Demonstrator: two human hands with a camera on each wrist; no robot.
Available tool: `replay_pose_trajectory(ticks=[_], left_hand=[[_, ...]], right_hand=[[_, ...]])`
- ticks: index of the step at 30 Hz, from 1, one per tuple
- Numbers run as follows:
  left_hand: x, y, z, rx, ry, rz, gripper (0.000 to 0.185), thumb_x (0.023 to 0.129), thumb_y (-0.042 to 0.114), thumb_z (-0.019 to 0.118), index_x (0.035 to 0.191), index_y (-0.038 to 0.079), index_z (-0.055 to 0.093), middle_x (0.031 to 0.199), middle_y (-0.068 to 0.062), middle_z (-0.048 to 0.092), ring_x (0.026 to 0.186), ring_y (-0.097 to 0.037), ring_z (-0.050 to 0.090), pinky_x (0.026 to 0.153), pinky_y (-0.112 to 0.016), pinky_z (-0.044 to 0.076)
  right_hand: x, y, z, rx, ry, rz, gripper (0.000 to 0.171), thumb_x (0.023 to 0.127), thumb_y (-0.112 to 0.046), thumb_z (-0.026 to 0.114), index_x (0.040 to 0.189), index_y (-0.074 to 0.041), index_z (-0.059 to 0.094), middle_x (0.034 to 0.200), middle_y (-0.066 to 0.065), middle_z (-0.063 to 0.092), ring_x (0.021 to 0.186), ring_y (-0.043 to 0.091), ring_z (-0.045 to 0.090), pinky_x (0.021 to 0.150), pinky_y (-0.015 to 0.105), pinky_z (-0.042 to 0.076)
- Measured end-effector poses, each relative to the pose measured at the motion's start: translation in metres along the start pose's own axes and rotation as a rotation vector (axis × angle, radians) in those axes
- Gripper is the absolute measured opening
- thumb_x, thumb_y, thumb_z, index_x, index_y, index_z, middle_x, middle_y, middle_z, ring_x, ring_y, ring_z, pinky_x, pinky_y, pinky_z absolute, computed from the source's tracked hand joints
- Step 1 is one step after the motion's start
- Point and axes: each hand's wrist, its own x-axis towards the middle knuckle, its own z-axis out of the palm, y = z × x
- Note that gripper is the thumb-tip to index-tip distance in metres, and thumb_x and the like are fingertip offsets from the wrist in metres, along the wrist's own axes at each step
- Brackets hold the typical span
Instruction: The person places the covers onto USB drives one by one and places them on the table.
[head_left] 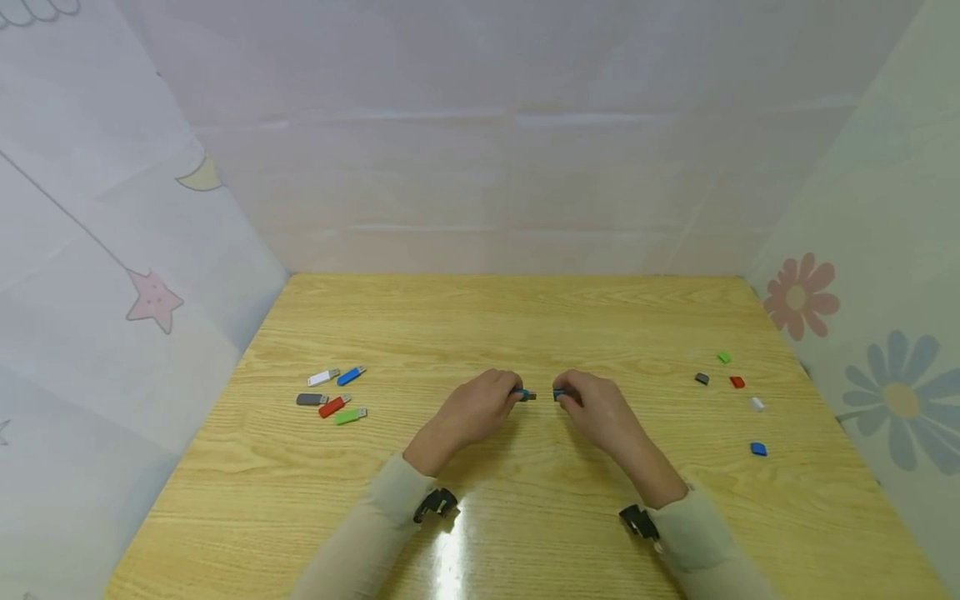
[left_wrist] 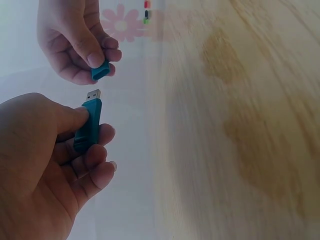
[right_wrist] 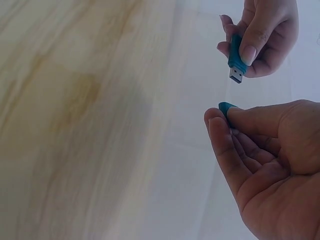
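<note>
My left hand [head_left: 480, 404] pinches a teal USB stick [left_wrist: 88, 128] between thumb and fingers, its bare metal plug [left_wrist: 94, 94] pointing toward the other hand. My right hand [head_left: 592, 404] pinches the matching teal cap [left_wrist: 100, 71], held a short gap from the plug. Both hands hover over the middle of the wooden table [head_left: 525, 325]. In the right wrist view the USB stick [right_wrist: 235, 56] hangs plug-down above the cap [right_wrist: 227, 108], which is mostly hidden by my thumb.
Several capped USB sticks lie at the left: white [head_left: 323, 377], blue [head_left: 351, 376], grey [head_left: 312, 399], red [head_left: 332, 407], green [head_left: 350, 415]. Loose caps lie at the right: green [head_left: 723, 357], grey [head_left: 701, 379], red [head_left: 737, 382], white [head_left: 757, 404], blue [head_left: 758, 449]. Cloth walls enclose the table.
</note>
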Motion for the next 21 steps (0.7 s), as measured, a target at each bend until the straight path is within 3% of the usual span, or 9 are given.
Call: replay_pose_trajectory(ticks=[15,21], left_hand=[[0.0005,0.0006,0.0031,0.013,0.027,0.033,0.015,0.107,0.019,0.053,0.113,0.008,0.061,0.095,-0.001,0.064,0.082,-0.01,0.058,0.065,-0.019,0.05],[0.0007,0.0013,0.0022,0.007,0.03,0.03,0.015,0.107,0.019,0.053,0.113,0.008,0.061,0.096,-0.002,0.064,0.083,-0.011,0.058,0.066,-0.02,0.05]], right_hand=[[0.002,-0.0061,0.0058,0.013,-0.006,-0.017,0.009,0.094,-0.001,0.07,0.102,-0.005,0.069,0.089,0.003,0.071,0.075,0.012,0.063,0.066,0.032,0.055],[0.0025,-0.0088,0.0076,0.017,-0.009,-0.019,0.009,0.094,-0.002,0.07,0.102,-0.005,0.069,0.09,0.004,0.071,0.076,0.013,0.064,0.066,0.032,0.055]])
